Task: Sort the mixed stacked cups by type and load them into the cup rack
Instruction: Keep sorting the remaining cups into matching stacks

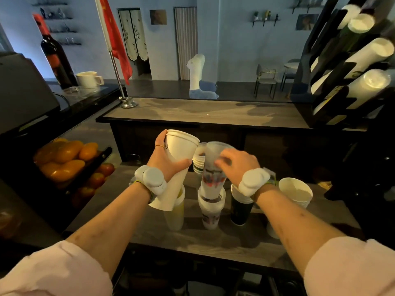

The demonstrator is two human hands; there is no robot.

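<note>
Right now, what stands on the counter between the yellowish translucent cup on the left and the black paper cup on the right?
In the head view, a stack of clear printed plastic cups stands between the yellowish translucent cup and the black paper cup; the right hand grips its top cup.

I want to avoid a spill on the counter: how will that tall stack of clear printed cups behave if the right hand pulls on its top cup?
The clear printed stack looks tall and narrow, so it probably tips easily. The right hand grips only its top cup; thin plastic likely flexes. Nested cups may stick and lift together.
</note>
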